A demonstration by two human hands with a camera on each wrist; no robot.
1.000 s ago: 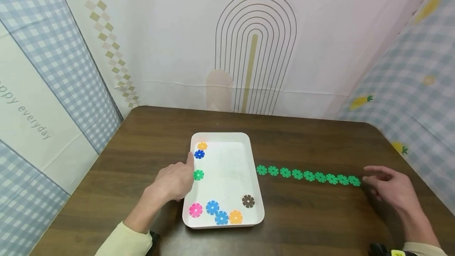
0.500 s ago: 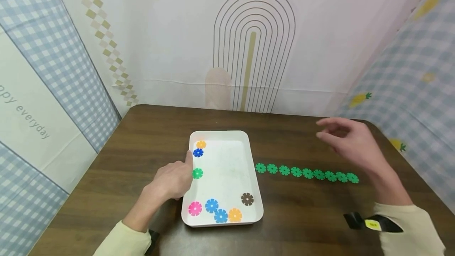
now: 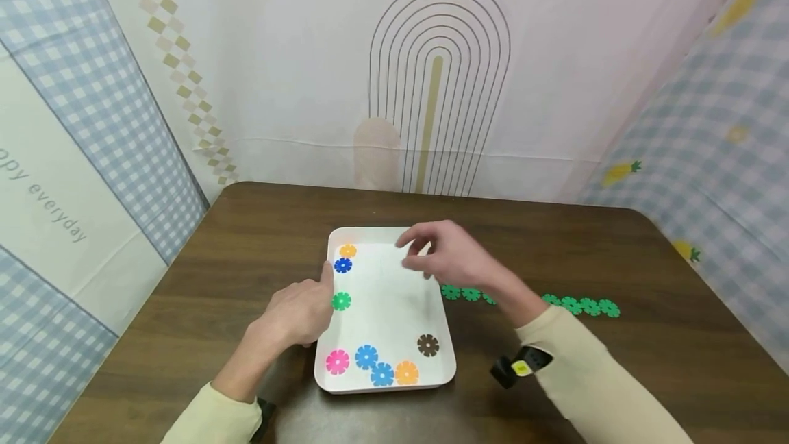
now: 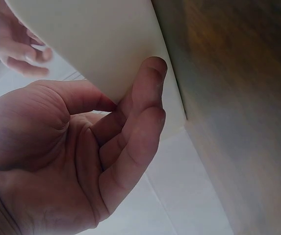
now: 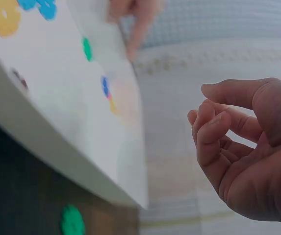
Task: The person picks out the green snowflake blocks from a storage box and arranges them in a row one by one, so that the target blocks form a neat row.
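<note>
A white rectangular tray [image 3: 388, 307] holds several slotted flower-shaped discs. My left hand [image 3: 300, 310] grips its left wall; the left wrist view shows the fingers of that hand [image 4: 81, 156] on the outside of the tray wall [image 4: 96, 44], thumb at the rim. Beside it inside lie a green disc [image 3: 342, 301], a dark blue disc [image 3: 343, 265] and an orange disc [image 3: 348, 251]. My right hand [image 3: 453, 255] hovers over the tray's far right part, thumb and fingers bent and apart, with nothing between them in the right wrist view. Its forearm hides the middle of a row of green discs [image 3: 590, 306].
Near the tray's front lie a pink disc [image 3: 337, 362], two light blue discs [image 3: 381, 374], another orange disc [image 3: 407, 372] and a brown disc [image 3: 428, 344]. The row of green discs runs rightward from the tray on the brown table [image 3: 271, 238]. A printed cloth [image 3: 296, 74] hangs behind.
My right hand has left the right end of the green row, risen and swept left to above the tray. The left hand stays on the tray wall. The discs have not moved.
</note>
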